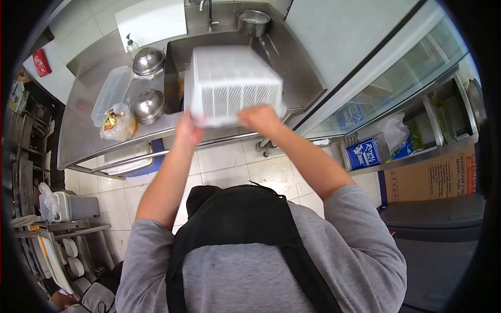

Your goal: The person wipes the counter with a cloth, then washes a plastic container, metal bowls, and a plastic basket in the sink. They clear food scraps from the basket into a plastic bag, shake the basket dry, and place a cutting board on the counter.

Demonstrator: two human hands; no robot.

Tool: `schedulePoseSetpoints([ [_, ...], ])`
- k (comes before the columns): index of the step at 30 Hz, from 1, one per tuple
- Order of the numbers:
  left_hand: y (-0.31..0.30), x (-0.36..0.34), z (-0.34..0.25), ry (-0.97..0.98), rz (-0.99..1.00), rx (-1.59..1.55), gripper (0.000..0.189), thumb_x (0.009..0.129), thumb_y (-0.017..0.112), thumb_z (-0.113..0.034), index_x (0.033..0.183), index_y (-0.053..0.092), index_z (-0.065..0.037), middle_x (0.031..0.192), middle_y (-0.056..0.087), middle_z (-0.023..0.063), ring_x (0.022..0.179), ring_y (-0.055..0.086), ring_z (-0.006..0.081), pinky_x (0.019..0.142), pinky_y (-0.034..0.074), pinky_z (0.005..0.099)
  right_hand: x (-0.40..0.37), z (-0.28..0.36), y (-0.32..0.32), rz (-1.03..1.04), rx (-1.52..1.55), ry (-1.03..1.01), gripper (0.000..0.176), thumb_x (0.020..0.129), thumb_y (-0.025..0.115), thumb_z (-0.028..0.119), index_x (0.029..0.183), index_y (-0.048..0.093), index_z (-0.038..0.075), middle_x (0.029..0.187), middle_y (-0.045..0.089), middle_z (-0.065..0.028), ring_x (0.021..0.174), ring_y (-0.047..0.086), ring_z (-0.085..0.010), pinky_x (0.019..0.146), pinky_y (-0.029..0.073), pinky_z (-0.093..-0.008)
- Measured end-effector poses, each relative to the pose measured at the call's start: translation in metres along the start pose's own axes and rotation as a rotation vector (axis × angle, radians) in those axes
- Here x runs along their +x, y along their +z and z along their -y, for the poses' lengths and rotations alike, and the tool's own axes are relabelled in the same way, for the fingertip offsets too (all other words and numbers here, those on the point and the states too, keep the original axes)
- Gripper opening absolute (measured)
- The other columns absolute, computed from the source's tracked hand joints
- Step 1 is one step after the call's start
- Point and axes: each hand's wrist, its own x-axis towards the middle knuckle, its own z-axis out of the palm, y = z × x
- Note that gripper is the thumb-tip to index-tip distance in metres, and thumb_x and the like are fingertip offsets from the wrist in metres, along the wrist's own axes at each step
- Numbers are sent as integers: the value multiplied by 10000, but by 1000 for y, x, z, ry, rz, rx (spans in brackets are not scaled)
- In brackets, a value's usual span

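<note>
A white slotted plastic basket (237,78), slightly blurred, is held over the steel sink (289,68), with its slotted side facing me. My left hand (189,129) grips its near left corner. The fingers of my right hand (260,120) are closed on its near edge, right of the middle. The basket hides much of the sink's inside. Left of it on the steel counter, two shiny metal bowls (149,106) lie with their rounded sides up, beside a clear plastic container (111,94) and a plastic bag (119,123) with something in it.
A faucet (210,15) and a metal pot (253,22) are at the sink's back edge. A soap bottle (132,46) stands behind the bowls. On the right are a glass-doored fridge (376,94) and a cardboard box (433,177). A grey bin (81,206) is at left.
</note>
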Motion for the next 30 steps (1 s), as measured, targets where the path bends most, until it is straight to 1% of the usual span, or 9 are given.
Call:
schedulePoseSetpoints([
  [6,16,-23,17,-13,-125,-234,401,1055,284,-273,1319,463,-30,1278,571,127,1131,579,266,946,511,424,4,-9,-23,13,-44,-149,158,760,678,255,810,598,128,724,624,-54,707,653,-276,625,523,-417],
  [8,36,-25,-5,100,-4,-187,435,1055,292,-293,1337,436,5,1306,547,135,1177,552,282,983,480,430,17,-17,-56,29,-105,-146,134,764,664,242,799,594,134,738,627,-35,743,652,-253,652,519,-408],
  [11,71,-63,-26,253,97,-157,441,1055,304,-306,1337,439,5,1314,547,122,1189,543,264,1009,452,432,24,-28,-79,-306,-187,-223,182,708,698,221,796,556,147,733,592,-11,647,609,-219,596,507,-399],
  [14,55,-59,-11,290,201,-135,441,1051,325,-316,1330,453,0,1323,548,112,1201,534,251,1034,423,428,2,-18,-63,-275,-162,-161,134,722,670,197,765,554,145,713,586,-11,655,615,-223,591,509,-399],
  [18,6,-63,62,-52,-216,-93,442,1050,306,-304,1369,430,-24,1343,539,103,1229,520,273,1040,429,446,-51,2,-3,-20,6,-131,27,761,602,160,753,587,138,699,624,-56,688,646,-271,608,513,-423],
  [22,23,-27,39,26,20,-218,424,1044,323,-316,1332,454,-33,1305,554,108,1182,553,275,998,475,428,-28,-20,-39,-64,29,-105,46,737,634,164,750,600,137,719,636,-60,695,651,-267,613,519,-419],
  [25,100,-79,-22,132,172,-64,590,1008,339,-504,1359,436,-40,1311,545,101,1222,507,237,1007,427,439,1,-50,-87,-223,54,-100,122,735,681,236,769,614,139,766,648,-62,753,649,-275,647,510,-418],
  [28,143,-135,-80,312,448,91,896,909,379,-699,1491,249,-31,1411,446,134,1339,370,246,1063,328,467,25,-56,-162,-392,111,287,290,752,719,387,779,624,115,798,649,-108,763,622,-334,660,491,-431],
  [30,137,-123,-97,498,479,167,951,911,420,-681,1523,102,-27,1520,298,164,1419,248,269,1115,259,444,31,-66,-214,-529,283,568,304,850,703,344,832,645,46,730,644,-77,703,630,-214,621,475,-368],
])
